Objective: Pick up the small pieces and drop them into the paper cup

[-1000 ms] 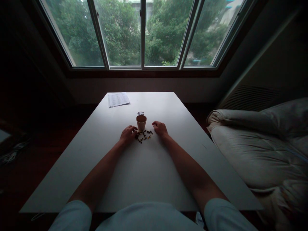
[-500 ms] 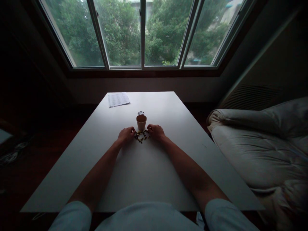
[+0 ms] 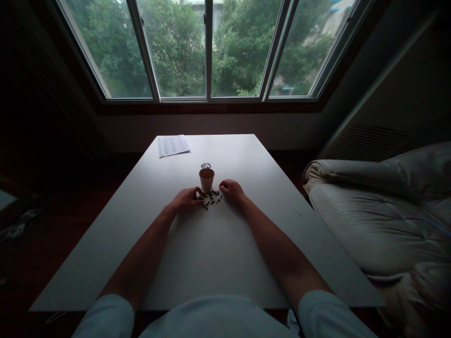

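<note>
A brown paper cup (image 3: 206,180) stands upright on the white table, its mouth facing up. Just in front of it lies a loose scatter of small dark and yellowish pieces (image 3: 211,201), too small to name. My left hand (image 3: 186,199) rests at the left edge of the scatter, thumb and forefinger apart around some pieces. To the right of the cup, my right hand (image 3: 232,189) is closed, its fingertips drawn together beside the scatter. Whatever those fingertips may hold is hidden.
Behind the cup lies a small round dark-rimmed item (image 3: 206,165). Printed sheets of paper (image 3: 174,146) lie at the far left of the white table (image 3: 218,263). A pale padded couch (image 3: 366,220) stands to the right, and a window (image 3: 207,51) is beyond the table.
My left hand has shifted slightly right, onto the scatter's left edge. My right hand has drawn back a little to the right, away from the cup. Some pieces have spread slightly.
</note>
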A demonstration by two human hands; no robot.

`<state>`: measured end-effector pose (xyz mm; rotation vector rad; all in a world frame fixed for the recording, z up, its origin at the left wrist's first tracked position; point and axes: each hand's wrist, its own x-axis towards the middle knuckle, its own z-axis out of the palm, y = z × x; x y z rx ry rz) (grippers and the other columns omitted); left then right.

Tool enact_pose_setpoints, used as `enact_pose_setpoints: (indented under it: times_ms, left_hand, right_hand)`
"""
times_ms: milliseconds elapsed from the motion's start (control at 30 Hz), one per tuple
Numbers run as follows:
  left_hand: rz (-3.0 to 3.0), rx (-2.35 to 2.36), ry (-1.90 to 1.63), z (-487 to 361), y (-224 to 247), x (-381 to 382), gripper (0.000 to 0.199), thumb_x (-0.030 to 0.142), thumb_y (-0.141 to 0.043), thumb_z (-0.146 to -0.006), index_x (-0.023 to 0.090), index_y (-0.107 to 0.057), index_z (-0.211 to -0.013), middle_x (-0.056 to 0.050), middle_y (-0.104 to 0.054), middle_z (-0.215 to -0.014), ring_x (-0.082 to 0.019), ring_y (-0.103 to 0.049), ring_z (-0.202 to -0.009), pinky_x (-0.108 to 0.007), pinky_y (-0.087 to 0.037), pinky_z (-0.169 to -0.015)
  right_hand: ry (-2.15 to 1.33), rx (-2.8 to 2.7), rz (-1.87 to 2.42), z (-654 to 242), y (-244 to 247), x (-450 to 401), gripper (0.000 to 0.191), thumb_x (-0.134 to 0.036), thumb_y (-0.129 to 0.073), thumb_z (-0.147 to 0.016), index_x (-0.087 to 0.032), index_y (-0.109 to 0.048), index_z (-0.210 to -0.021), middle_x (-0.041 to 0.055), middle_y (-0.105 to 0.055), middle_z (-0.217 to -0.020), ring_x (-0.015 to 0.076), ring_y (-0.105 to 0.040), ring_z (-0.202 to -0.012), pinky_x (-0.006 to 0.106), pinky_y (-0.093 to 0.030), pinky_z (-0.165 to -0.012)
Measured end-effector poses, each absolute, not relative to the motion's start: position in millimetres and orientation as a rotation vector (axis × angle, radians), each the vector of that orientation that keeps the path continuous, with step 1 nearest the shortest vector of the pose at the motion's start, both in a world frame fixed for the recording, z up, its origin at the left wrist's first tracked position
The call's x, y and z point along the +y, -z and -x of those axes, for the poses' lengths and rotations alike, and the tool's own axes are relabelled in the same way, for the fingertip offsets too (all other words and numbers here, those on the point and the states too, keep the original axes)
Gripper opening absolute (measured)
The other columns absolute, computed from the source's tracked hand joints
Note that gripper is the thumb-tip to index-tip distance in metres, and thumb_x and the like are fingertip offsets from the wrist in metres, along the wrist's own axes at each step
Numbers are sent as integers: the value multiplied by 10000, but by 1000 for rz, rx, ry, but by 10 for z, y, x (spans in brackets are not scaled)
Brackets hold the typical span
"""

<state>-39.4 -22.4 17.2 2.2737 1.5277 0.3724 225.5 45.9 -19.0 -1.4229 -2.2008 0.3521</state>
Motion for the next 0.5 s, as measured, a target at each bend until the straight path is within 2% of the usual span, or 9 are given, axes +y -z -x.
enact_pose_setpoints:
  times_ms: [167, 300, 500]
  left_hand:
    - [-2312, 1482, -354, 407, -179, -217, 496, 542, -698, -741, 258, -644, -1144, -24, -687, -856, -177, -614, -741, -258, -393, -638]
    - [-2299, 1492, -368, 392, -195, -236, 466, 562, -652, -779, 257, -647, -1132, -25, -687, -847, -183, -622, -749, -264, -406, -644]
    - [-2304, 1534, -371, 330, -189, -265, 513, 586, -696, -736, 258, -633, -1126, -52, -707, -976, -219, -646, -854, -282, -432, -698]
  right_hand:
    - [-320, -2225, 1418, -2215, 180, 419, 175, -248, -591, -875, -213, -747, -948, 36, -724, -908, 157, -626, -843, 242, -422, -779]
    - [-325, -2218, 1444, -2193, 159, 391, 180, -256, -587, -881, -222, -746, -958, 28, -724, -892, 152, -625, -817, 238, -419, -758]
    - [-298, -2258, 1442, -2130, 145, 348, 169, -276, -603, -886, -233, -736, -980, 24, -722, -881, 156, -620, -803, 245, -413, -768]
